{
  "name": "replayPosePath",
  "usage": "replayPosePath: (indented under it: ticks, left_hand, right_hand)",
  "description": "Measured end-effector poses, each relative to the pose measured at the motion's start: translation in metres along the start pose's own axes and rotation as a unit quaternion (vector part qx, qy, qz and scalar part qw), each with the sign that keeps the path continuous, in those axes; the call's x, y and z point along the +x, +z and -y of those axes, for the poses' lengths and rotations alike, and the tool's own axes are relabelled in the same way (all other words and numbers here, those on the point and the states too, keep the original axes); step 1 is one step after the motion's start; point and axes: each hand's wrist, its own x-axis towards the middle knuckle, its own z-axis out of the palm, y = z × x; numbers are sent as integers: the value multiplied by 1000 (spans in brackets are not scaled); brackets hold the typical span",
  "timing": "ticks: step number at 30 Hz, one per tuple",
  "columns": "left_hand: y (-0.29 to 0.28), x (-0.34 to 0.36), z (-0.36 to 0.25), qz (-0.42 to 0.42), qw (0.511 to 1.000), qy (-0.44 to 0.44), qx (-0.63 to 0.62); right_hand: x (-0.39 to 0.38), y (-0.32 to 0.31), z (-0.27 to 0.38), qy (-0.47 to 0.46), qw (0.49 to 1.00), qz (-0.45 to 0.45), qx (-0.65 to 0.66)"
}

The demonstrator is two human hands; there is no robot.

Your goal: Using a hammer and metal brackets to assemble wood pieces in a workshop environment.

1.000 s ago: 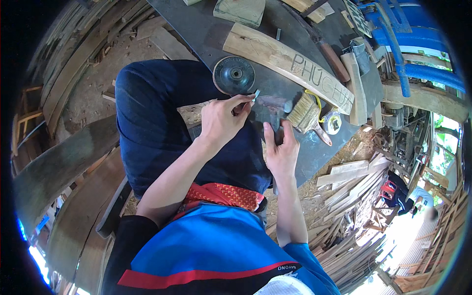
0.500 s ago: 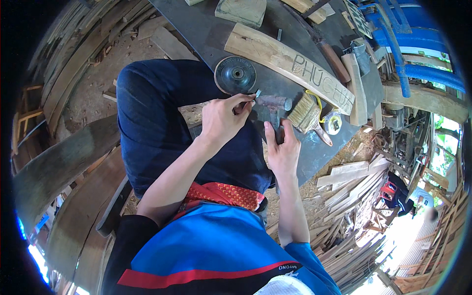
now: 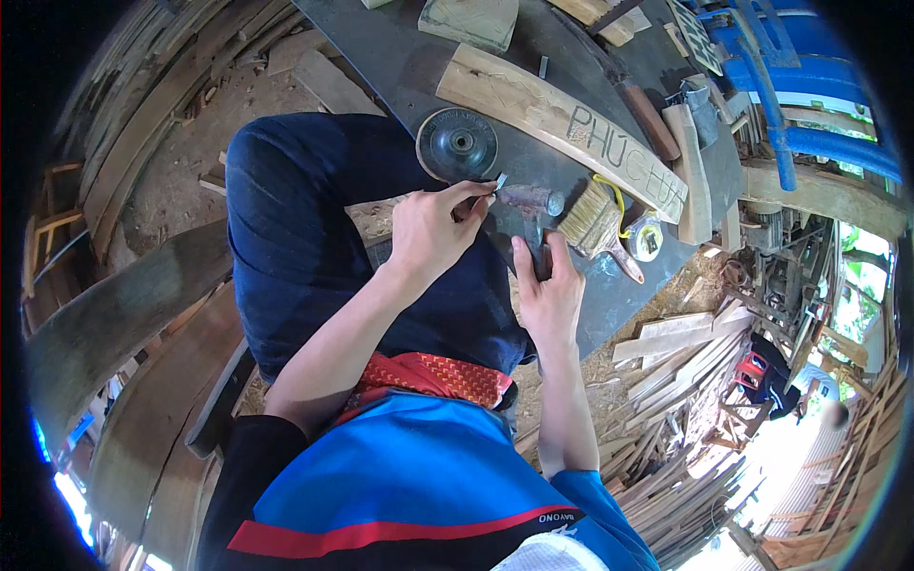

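My left hand (image 3: 433, 231) is closed, pinching a small metal piece (image 3: 502, 178) whose shiny end sticks out past the fingertips. Its other end is hidden in my fingers, so its exact kind is unclear. In my right hand (image 3: 554, 297) is a hammer (image 3: 532, 199), gripped by its dark handle, with the head up close beside the left fingertips. Just beyond my left hand lies a round dark disc (image 3: 461, 143) with a hole in its centre. A wooden board (image 3: 552, 109) with carved letters lies across the dark tabletop (image 3: 392, 59).
Right of the hammer lie a wide paintbrush (image 3: 590, 221) and a tape measure (image 3: 645, 240). Behind the board are a wooden-handled tool (image 3: 649, 122), a wood block (image 3: 468, 23) and a small metal rod (image 3: 544, 67). Planks (image 3: 681, 338) are piled at the right; blue machinery (image 3: 809, 76) stands far right.
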Motion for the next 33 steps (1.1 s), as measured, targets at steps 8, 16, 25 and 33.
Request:
replayPosePath:
  ticks: [8, 16, 25, 33]
  left_hand:
    - [0, 0, -1, -3, 1000, 0, -9]
    - [-1, 1, -3, -7, 1000, -4, -6]
    - [-3, 1, -3, 3, 1000, -16, -3]
    - [-1, 1, -2, 7, 1000, -11, -3]
  right_hand:
    - [-2, 1, -1, 7, 1000, -6, 6]
    - [-3, 1, -5, 2, 1000, -5, 7]
    - [-5, 3, -2, 27, 1000, -1, 15]
    - [-5, 6, -3, 7, 1000, -13, 10]
